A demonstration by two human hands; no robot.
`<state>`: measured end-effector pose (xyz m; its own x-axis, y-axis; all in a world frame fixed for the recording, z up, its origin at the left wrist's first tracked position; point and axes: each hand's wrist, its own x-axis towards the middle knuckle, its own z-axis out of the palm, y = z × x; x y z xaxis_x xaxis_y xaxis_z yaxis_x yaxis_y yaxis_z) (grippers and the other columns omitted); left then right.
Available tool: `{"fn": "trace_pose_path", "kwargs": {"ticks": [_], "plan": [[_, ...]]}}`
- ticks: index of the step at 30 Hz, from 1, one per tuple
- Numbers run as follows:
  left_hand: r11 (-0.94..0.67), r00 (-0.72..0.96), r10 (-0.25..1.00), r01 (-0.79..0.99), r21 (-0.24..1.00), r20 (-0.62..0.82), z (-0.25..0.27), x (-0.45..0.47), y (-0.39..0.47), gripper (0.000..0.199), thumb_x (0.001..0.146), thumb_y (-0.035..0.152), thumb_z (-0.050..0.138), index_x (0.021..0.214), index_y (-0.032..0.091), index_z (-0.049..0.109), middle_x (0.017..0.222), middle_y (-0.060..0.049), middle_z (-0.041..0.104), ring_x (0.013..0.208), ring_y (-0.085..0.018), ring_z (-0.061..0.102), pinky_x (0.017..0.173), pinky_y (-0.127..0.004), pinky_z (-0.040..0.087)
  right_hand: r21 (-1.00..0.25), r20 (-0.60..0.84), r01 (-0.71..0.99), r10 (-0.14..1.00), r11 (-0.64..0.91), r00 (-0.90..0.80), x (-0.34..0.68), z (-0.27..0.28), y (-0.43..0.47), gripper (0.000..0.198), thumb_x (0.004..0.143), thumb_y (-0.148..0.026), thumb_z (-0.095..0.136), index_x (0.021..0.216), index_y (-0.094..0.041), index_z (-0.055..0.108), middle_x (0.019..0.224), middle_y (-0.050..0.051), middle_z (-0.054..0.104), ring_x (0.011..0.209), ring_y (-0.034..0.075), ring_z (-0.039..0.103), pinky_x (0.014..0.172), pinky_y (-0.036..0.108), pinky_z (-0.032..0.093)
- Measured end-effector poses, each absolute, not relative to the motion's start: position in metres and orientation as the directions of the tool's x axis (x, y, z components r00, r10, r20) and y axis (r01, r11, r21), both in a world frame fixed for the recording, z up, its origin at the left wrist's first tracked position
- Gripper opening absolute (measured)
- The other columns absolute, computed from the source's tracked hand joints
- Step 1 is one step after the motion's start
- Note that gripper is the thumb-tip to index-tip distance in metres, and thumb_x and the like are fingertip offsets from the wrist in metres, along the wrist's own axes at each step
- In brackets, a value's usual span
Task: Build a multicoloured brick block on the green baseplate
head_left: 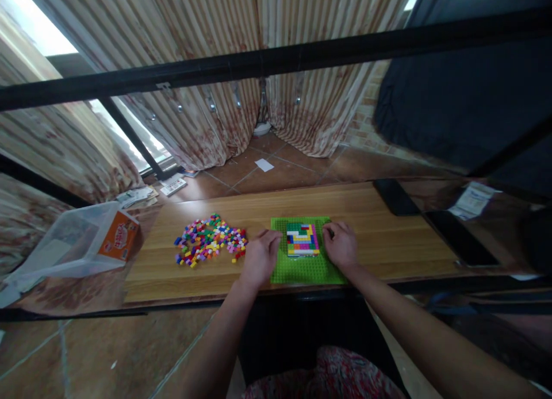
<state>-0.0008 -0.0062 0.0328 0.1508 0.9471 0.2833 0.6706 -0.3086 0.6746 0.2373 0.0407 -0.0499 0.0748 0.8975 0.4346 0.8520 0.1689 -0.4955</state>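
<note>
L hand (260,260) + R hand (344,248) either side of low multicol. block of small plastic bricks (303,239) on lime-green studded plastic baseplate (302,271).
L: fingers curled, tips bunched narrow over plate's L edge; R: thumb + index nearly meeting by R edge; can't tell if either holds a brick. Block sits betw. hands, toward plate's far edge, plate on wood-grain tabletop (353,206). Handling (est.): light, stiff, a bit slick; single bricks prob. pop off if pried, so grip low on opp. sides, or lift all by plate rim. Orient.: outline approx. square, no clear long axis; edges approx. parallel to plate's, one side facing wearer. L of plate: loose pile of mixed-col. plastic bricks (211,239). Farthest: striped beige curtains (207,31).
</note>
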Motion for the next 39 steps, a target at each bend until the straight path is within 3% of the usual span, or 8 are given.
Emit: {"fn": "trace_pose_path", "kwargs": {"ticks": [6,10,13,20,25,32,39], "plan": [[-0.261,0.156,0.964,0.722,0.64,0.217,0.037,0.023,0.003,0.017,0.089,0.018,0.052,0.104,0.019,0.061,0.095,-0.004,0.069,0.087,-0.016,0.066,0.08,-0.027,0.05,-0.502,0.436,0.848,0.896,0.169,0.08,0.236,-0.048,0.04,0.02,0.087,-0.024,0.048,0.08,-0.019,0.066,0.084,0.008,0.062,0.086,0.023,0.051,0.081,0.034,0.038],[-0.263,0.223,0.965,0.826,0.499,0.14,0.042,0.034,0.012,0.012,0.092,0.023,0.05,0.096,0.019,0.061,0.092,-0.004,0.068,0.081,-0.017,0.065,0.074,-0.027,0.049,-0.505,0.429,0.846,0.901,0.173,0.072,0.236,-0.048,0.039,0.02,0.087,-0.024,0.048,0.079,-0.019,0.065,0.083,0.008,0.062,0.085,0.023,0.051,0.081,0.034,0.039],[-0.321,0.302,0.947,0.864,0.388,0.112,0.043,0.041,0.016,0.019,0.095,0.023,0.044,0.092,0.019,0.062,0.094,-0.005,0.067,0.081,-0.017,0.064,0.073,-0.027,0.047,-0.506,0.432,0.846,0.898,0.167,0.081,0.235,-0.047,0.039,0.019,0.087,-0.024,0.048,0.079,-0.019,0.065,0.083,0.008,0.062,0.086,0.023,0.051,0.081,0.035,0.039],[-0.423,0.398,0.906,0.872,0.246,0.147,0.035,0.048,0.022,0.021,0.095,0.021,0.044,0.097,0.019,0.065,0.098,-0.006,0.065,0.086,-0.017,0.061,0.076,-0.027,0.047,-0.506,0.43,0.846,0.9,0.171,0.076,0.234,-0.046,0.039,0.018,0.086,-0.022,0.048,0.079,-0.019,0.065,0.083,0.008,0.062,0.085,0.022,0.051,0.081,0.034,0.038],[-0.432,0.374,0.896,0.86,0.274,0.24,0.028,0.05,0.023,0.021,0.094,0.023,0.047,0.091,0.02,0.068,0.093,-0.005,0.066,0.086,-0.018,0.059,0.078,-0.029,0.046,-0.506,0.429,0.847,0.9,0.164,0.082,0.234,-0.047,0.04,0.018,0.086,-0.022,0.048,0.079,-0.02,0.065,0.082,0.008,0.062,0.084,0.023,0.051,0.081,0.034,0.038],[-0.438,0.273,0.874,0.804,0.404,0.403,0.01,0.048,0.02,0.019,0.092,0.026,0.052,0.088,0.021,0.07,0.092,-0.004,0.066,0.088,-0.018,0.057,0.082,-0.033,0.044,-0.503,0.438,0.847,0.896,0.171,0.079,0.235,-0.047,0.04,0.018,0.086,-0.023,0.048,0.079,-0.02,0.064,0.083,0.008,0.062,0.085,0.023,0.051,0.081,0.035,0.038],[-0.32,0.1,0.918,0.759,0.567,0.384,0.011,0.056,0.02,0.014,0.085,0.02,0.057,0.082,0.022,0.071,0.094,-0.004,0.064,0.092,-0.018,0.056,0.089,-0.035,0.043,-0.513,0.428,0.842,0.9,0.167,0.083,0.235,-0.047,0.04,0.019,0.086,-0.023,0.048,0.078,-0.02,0.064,0.082,0.007,0.061,0.084,0.022,0.05,0.08,0.035,0.038]]}}
